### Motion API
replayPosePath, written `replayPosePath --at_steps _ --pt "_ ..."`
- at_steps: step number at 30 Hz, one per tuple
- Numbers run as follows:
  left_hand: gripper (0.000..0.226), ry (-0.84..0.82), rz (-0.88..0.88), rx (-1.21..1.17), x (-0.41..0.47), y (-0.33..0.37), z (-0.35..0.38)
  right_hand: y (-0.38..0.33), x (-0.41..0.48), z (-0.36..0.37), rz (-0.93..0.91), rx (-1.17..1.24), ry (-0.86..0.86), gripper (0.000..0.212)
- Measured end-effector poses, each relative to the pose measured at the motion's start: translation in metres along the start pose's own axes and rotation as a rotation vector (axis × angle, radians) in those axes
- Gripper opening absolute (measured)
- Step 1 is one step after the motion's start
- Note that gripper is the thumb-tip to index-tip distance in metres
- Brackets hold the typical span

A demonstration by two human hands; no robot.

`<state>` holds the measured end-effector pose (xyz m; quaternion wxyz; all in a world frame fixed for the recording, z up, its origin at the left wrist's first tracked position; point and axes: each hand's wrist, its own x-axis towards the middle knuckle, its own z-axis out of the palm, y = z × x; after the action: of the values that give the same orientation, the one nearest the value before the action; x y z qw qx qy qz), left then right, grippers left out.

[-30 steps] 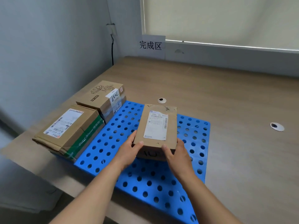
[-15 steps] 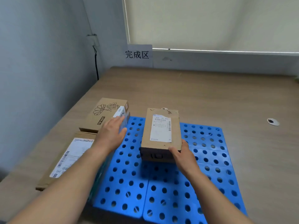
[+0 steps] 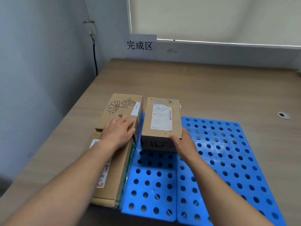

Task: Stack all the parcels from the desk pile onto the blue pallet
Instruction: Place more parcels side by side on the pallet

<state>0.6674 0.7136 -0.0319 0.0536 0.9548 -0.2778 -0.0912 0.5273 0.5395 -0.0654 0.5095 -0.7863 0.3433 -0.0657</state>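
Looking down through the head camera, I see the blue pallet (image 3: 228,162) lying flat on the wooden desk (image 3: 195,82), made of perforated panels set side by side. It carries the labelled parcel (image 3: 162,118), a closed brown carton with a white shipping label on top, standing lengthwise on the pallet's far left part. The right hand (image 3: 184,144) has hold of this parcel at its near right corner: the thumb lies over the top near edge and the fingers wrap along the right side. Just beside it on the left stands the flower-printed parcel (image 3: 120,110), with a narrow gap between the two. The left hand (image 3: 117,132) rests palm down on that parcel's near end, fingers stretched out almost straight and gripping nothing. Nearer to me, partly under the left forearm, lies the large flat parcel (image 3: 114,176) with green tape along its right edge; it runs along the pallet's left border, and I cannot tell how much of it or of the flower-printed parcel sits on the blue plastic. All three cartons are sealed, so their contents are hidden. Against the far wall a white sign (image 3: 140,45) with three black characters stands beneath a drawn window blind (image 3: 211,17), a black cable (image 3: 95,54) hangs down the wall on the left, and a round grommet (image 3: 283,115) sits in the desk off to the right.
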Motion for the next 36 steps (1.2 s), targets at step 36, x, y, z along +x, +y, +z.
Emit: replayPosePath --at_steps 36 --pt "0.05 0.271 0.209 -0.213 -0.021 0.041 -0.02 -0.029 -0.031 -0.019 -0.201 -0.511 0.32 0.057"
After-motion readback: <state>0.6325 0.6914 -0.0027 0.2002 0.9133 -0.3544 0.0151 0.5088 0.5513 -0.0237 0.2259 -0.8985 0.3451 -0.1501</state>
